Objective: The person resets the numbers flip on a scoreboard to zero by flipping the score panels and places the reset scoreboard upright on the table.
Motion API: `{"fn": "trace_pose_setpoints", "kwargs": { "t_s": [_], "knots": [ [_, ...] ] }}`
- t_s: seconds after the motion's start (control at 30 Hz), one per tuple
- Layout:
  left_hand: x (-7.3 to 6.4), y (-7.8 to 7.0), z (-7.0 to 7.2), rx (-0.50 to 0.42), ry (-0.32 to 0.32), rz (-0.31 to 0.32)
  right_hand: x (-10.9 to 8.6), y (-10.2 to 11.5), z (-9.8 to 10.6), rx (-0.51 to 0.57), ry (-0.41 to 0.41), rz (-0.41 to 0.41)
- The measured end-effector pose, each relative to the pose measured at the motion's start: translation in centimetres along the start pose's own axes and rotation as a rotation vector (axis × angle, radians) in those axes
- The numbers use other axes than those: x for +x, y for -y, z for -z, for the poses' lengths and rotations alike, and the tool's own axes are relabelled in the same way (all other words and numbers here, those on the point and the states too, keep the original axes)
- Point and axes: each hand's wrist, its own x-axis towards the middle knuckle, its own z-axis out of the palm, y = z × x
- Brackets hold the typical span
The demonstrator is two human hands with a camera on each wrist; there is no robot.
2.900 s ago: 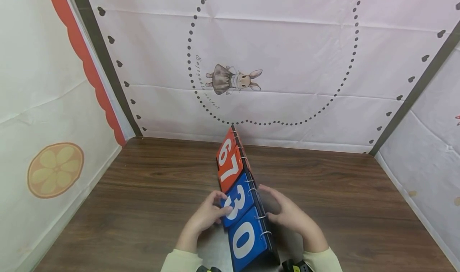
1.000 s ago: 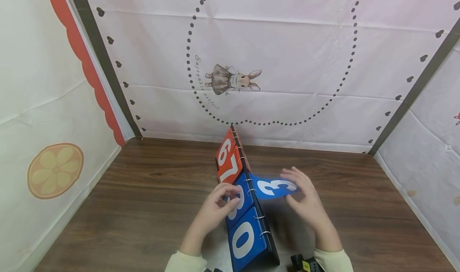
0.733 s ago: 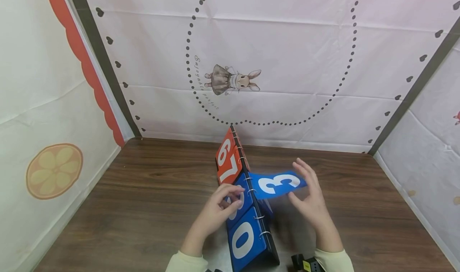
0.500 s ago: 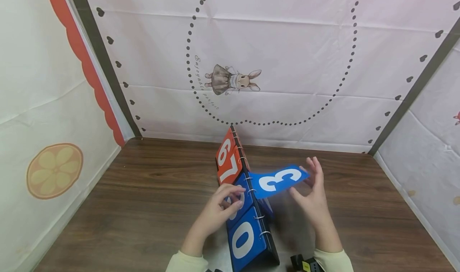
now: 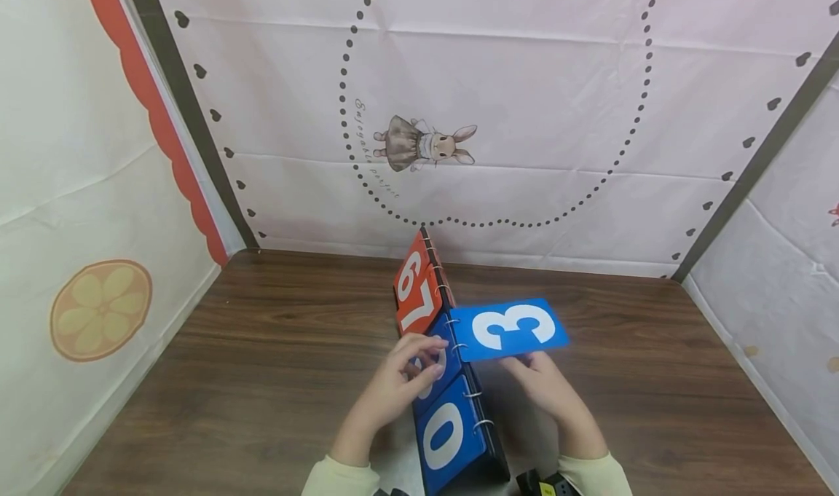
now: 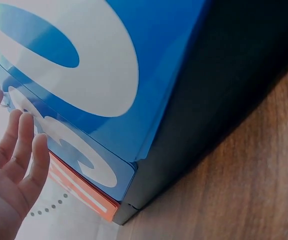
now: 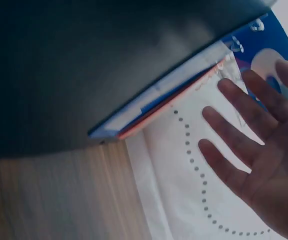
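A flip scoreboard (image 5: 497, 452) with ringed number cards stands on the table like a tent. Its blue card with a white 3 (image 5: 510, 328) sticks out to the right of the ring spine, held nearly level. My right hand (image 5: 550, 394) is beneath that card, its fingertips hidden there in the head view. The right wrist view shows the right hand (image 7: 269, 140) with fingers spread, beside the blue card (image 7: 284, 37). Over the left face, my left hand (image 5: 396, 383) hovers with softly bent fingers near the blue card underneath (image 5: 452, 368), pinching nothing visible.
A blue 0 card (image 5: 472, 438) is at the near end of the scoreboard, red cards (image 5: 406, 299) at the far end. Behind the wooden table (image 5: 275, 350) rises a printed cloth wall (image 5: 537, 117), with more cloth at both sides.
The 3 card has gone from the left face over the spine to the right. My right hand has moved from the card's outer end to under it. My left hand stays nearly still lately.
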Motion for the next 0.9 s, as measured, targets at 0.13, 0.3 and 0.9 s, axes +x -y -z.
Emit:
{"fn": "trace_pose_setpoints", "kwargs": {
  "t_s": [0.13,0.3,0.9],
  "knots": [
    [0.1,-0.1,0.0,0.007,0.01,-0.024,0.1,0.2,-0.3,0.045,-0.021,0.069],
    [0.1,-0.3,-0.1,0.053,0.031,-0.064,0.3,0.1,-0.7,0.071,-0.001,0.246],
    [0.0,-0.5,0.1,0.067,0.064,-0.052,0.5,1.2,-2.1,0.026,0.096,0.321]
  ]
}}
